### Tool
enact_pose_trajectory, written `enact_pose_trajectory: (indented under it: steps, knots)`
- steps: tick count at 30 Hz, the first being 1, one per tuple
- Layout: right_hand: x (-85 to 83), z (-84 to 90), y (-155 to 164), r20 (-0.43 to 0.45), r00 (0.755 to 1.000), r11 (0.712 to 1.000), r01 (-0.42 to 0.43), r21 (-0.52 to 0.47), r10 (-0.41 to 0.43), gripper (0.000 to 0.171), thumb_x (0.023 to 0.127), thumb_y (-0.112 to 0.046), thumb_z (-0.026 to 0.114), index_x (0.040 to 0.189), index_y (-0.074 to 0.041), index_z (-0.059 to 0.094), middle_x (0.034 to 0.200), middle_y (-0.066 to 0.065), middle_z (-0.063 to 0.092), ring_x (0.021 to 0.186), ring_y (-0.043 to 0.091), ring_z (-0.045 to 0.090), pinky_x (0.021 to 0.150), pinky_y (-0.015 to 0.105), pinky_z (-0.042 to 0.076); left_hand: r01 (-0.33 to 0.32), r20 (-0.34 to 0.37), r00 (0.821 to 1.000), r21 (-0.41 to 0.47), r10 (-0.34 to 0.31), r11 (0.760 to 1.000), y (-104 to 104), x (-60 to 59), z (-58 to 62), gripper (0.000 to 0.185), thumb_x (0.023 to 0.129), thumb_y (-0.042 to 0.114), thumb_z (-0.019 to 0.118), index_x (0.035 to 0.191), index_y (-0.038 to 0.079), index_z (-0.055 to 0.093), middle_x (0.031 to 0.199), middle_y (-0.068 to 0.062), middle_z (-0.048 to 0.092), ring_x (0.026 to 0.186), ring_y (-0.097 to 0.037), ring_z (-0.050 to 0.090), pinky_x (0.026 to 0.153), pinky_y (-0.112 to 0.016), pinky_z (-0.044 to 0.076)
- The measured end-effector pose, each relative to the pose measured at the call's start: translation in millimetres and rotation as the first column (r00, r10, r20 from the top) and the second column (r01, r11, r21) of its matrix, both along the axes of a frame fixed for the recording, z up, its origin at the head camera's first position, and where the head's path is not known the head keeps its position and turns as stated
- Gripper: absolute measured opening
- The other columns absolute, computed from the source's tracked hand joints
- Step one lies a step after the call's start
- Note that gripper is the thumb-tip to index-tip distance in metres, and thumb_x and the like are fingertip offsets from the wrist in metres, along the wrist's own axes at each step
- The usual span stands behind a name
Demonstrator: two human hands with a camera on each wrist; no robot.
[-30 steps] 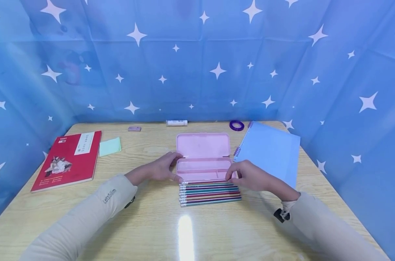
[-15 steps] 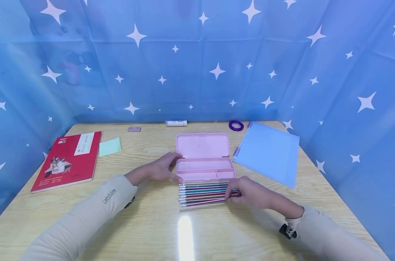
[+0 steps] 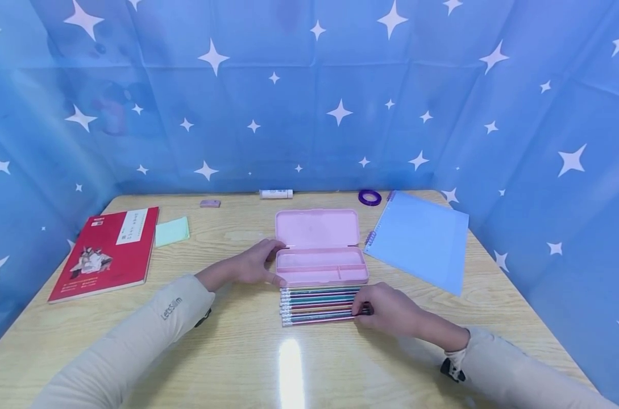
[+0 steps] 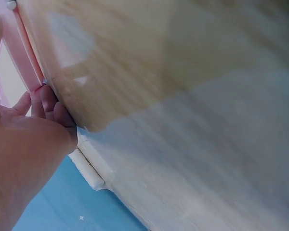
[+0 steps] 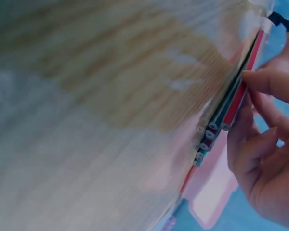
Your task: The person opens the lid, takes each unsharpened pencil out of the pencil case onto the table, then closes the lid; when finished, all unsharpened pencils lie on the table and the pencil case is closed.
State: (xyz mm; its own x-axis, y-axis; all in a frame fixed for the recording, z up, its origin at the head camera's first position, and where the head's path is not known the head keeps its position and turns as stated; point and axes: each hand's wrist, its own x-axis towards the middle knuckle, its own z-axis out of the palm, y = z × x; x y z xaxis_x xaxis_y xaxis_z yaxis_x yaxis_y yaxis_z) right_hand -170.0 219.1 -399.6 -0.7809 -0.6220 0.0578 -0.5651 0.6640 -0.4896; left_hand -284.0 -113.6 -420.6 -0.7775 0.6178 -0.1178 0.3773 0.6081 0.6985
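Pencils (image 3: pixel 319 304) lie in a tight row on the table (image 3: pixel 237 363), just in front of an open pink case (image 3: pixel 319 258). Right hand (image 3: pixel 388 312) pinches their right ends, fingers curled. Left hand (image 3: pixel 253 266) holds the case's left end, thumb and fingers around it. Blue notebook (image 3: pixel 422 241) lies right; red book (image 3: pixel 107 253) far left.

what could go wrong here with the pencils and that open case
The right hand pinches only the tip end of the nearest pencils; lifting from one end could let them fan out or roll across the glossy table. The left hand holds just one side of the pink pencil case, so a nudge could swivel it.
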Motion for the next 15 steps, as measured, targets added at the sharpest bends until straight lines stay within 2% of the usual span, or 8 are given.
enact_pose_trajectory:
  steps: [15]
  knots:
    - [-1.6, 0.9, -2.7, 0.049, 0.999, 1.0, 0.02, -0.012, -0.019, 0.015, 0.085, -0.008, 0.073, 0.079, -0.02, 0.069, 0.067, -0.015, 0.056, 0.057, -0.001, 0.047, 0.051, 0.02, 0.043, 0.0, -0.002, 1.0, 0.001, 0.0, 1.0, 0.3, -0.6, -0.7, 0.098, 0.075, 0.045, 0.085, 0.148, 0.002, 0.035, 0.134, -0.011, 0.044, 0.124, -0.024, 0.045, 0.109, -0.04, 0.038]
